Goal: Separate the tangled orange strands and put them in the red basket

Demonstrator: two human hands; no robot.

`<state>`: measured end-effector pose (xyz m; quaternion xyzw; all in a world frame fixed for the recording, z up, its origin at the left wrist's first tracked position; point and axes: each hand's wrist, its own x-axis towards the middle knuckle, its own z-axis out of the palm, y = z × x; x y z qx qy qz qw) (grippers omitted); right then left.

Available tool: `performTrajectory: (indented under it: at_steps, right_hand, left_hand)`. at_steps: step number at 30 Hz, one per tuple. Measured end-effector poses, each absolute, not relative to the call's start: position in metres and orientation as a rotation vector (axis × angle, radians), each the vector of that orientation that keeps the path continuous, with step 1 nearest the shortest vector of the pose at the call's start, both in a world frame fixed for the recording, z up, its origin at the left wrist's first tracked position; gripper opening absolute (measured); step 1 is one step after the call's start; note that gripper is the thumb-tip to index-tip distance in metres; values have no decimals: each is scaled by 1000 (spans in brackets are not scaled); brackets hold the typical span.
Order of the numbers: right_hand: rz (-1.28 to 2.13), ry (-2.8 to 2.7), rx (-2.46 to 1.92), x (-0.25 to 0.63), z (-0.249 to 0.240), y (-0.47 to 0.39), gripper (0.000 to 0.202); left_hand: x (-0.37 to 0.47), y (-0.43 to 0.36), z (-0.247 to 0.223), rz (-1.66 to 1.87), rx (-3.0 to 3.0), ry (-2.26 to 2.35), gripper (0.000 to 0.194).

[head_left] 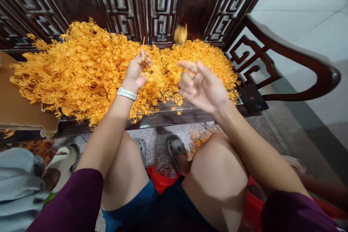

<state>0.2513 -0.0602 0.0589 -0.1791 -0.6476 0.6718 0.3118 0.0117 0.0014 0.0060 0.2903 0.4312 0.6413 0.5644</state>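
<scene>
Dk bench point(168, 119): orange spidery pcs point(89, 69); L grip point(136, 69) pinching thin stem point(144, 42), R grip point(202, 87) part-open.

Brown cardboard point(24, 98) is on the left. A black phone point(252, 98) lies by the bench's point(174, 116) curvy armrest point(307, 58). Another person's white shoe point(62, 161) is on the speckled floor point(160, 136).

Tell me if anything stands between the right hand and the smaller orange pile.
Nothing visible stands between the right hand and the smaller orange pile; the blurred orange piece in the air shows beyond the fingers, near the pile's far edge.
</scene>
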Motion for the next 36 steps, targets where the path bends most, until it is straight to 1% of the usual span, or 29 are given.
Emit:
performTrajectory:
  at_steps: [1,3,6,11,14,16,20,25,28,30,33,36]
  right_hand:
    - [1690,-1559,-579,251,52,-52,36]
    - [1606,-1427,-745,250,39,-40,31]
    - [1532,-1499,-879,247,22,-34,27]
    - [1466,-1711,-815,244,5,-30,40]
    - [1385,-1771,-798,246,3,-26,31]
    - [1354,-1807,-790,247,4,-26,32]
    - [1332,-1791,-775,246,8,-29,34]
    - [1276,-1814,-748,244,3,-29,48]
    - [1220,-1870,-784,246,2,-29,35]
    - [1167,-1925,-817,247,4,-30,27]
    - [1145,-2021,-820,249,10,-32,21]
    - [1224,-2005,-777,250,18,-35,16]
  left_hand:
    - [16,-2,7,1493,688,1010,31]
    - [27,-7,9,1460,710,969,28]
    - [45,-13,9,1399,744,913,22]
    - [60,-22,11,1260,797,869,18]
    - [63,-27,12,1245,838,834,12]
    - [63,-27,12,1257,869,811,8]
    - [63,-26,10,1286,906,844,9]
    - [63,-25,6,1287,941,804,11]
    - [65,-26,4,1251,921,761,10]
    - [64,-25,3,1254,898,727,13]
    - [63,-23,5,1308,869,708,20]
    - [60,-20,6,1331,824,773,22]
